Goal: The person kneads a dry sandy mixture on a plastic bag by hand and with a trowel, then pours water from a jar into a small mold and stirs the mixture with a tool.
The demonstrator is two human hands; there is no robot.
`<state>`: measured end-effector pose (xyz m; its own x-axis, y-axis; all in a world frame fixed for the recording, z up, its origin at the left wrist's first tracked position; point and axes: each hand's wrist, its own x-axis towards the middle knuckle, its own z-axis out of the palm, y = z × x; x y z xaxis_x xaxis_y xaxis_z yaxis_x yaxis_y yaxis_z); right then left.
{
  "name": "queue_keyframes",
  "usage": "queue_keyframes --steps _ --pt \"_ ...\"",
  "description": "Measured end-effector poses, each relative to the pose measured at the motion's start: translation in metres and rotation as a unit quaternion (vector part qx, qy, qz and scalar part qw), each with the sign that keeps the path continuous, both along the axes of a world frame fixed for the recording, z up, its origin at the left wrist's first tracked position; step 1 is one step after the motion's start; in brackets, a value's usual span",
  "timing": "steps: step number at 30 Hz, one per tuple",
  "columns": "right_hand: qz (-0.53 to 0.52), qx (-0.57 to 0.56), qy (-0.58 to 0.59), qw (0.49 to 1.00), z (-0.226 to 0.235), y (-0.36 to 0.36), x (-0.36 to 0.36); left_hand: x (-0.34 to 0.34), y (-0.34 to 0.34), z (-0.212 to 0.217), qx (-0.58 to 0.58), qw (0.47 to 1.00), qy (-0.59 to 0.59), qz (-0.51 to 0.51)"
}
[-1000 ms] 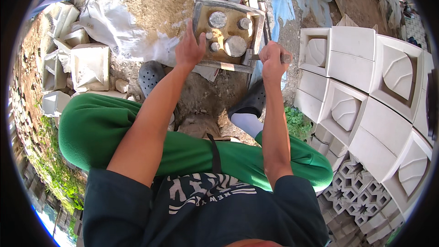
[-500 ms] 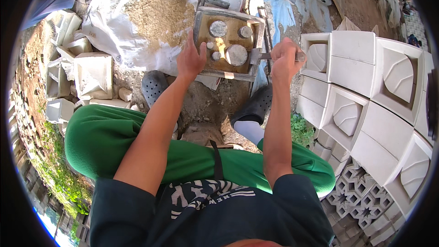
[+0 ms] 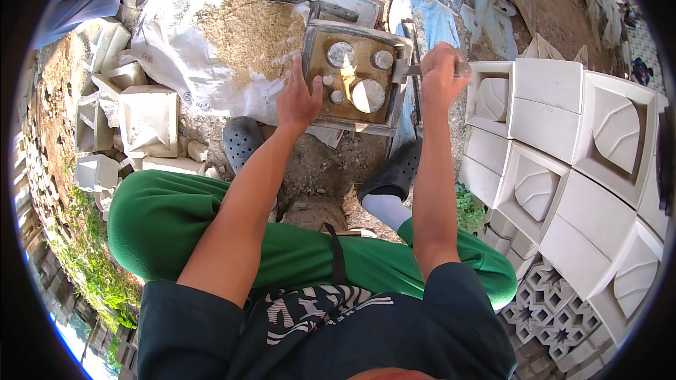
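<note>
Head view, upper centre: left hand flat on square metal mould, right hand fisted round trowel handle at its right rim; a slip could gouge the mould.

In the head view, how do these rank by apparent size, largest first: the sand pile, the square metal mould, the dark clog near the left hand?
1. sand pile
2. square metal mould, only a little smaller; fisheye bending makes this gap unsure
3. dark clog, clearly smallest
</note>
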<state>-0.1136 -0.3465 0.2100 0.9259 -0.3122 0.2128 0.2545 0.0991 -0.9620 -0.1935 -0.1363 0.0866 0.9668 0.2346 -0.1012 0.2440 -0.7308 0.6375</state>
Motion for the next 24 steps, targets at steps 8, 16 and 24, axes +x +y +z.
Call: queue_keyframes --steps 8,16,24 --pt "0.046 -0.078 0.072 0.993 0.0 0.004 0.042 0.001 -0.001 0.0 -0.005 1.0 0.013 -0.004" --pt "0.044 -0.021 0.059 0.997 0.013 0.006 0.045 -0.004 0.004 -0.003 0.003 1.0 0.02 0.005" --pt "0.029 0.021 0.016 0.999 0.007 -0.017 0.024 0.0 0.0 -0.006 0.005 1.0 -0.005 0.002"
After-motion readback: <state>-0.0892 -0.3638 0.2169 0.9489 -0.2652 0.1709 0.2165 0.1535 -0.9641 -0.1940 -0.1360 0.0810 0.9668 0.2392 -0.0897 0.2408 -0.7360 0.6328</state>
